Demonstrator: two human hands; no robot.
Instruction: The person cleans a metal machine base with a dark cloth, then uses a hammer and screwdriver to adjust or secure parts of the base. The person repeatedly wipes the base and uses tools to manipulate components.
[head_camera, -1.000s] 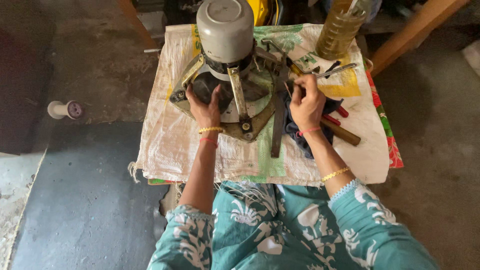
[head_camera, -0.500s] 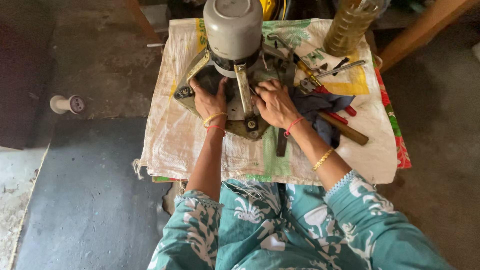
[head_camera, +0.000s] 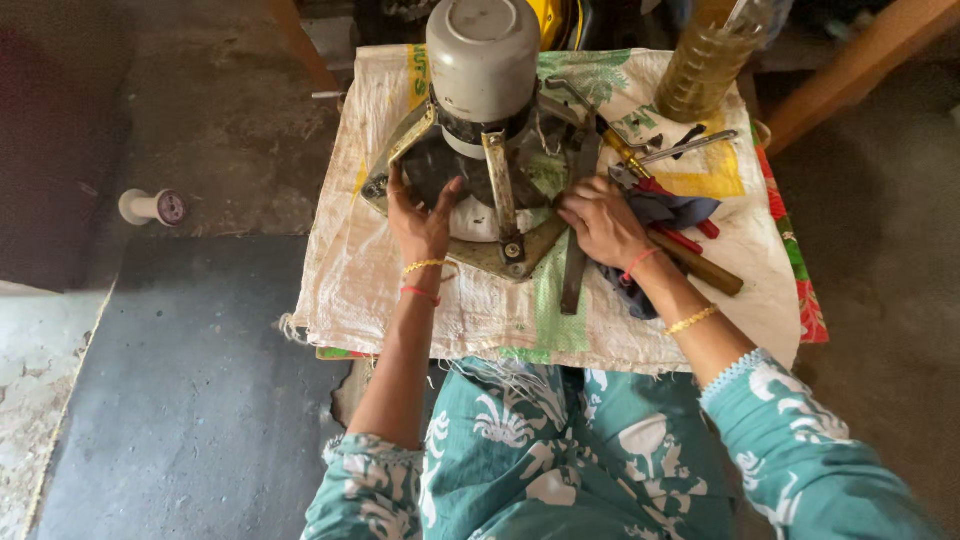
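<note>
A motor assembly with a grey cylindrical cap (head_camera: 483, 55) stands on a flat metal frame (head_camera: 478, 255) on a sack-covered table (head_camera: 360, 290). My left hand (head_camera: 425, 218) presses against the dark motor body under the cap, fingers spread upward. My right hand (head_camera: 602, 222) lies knuckles up at the frame's right side, fingers curled onto its edge beside a dark flat metal bar (head_camera: 573, 275). What lies under the right fingertips is hidden.
A blue cloth (head_camera: 672, 210), red-handled pliers (head_camera: 690, 238), a wooden-handled tool (head_camera: 708, 270) and a thin metal tool (head_camera: 690, 147) lie right of my hand. A bottle of yellowish liquid (head_camera: 703, 72) stands at the back right. A white spool (head_camera: 150, 207) lies on the floor at left.
My right hand came down from a raised spot near the tools onto the frame, then slid to its right side. The left hand stayed on the motor body.
</note>
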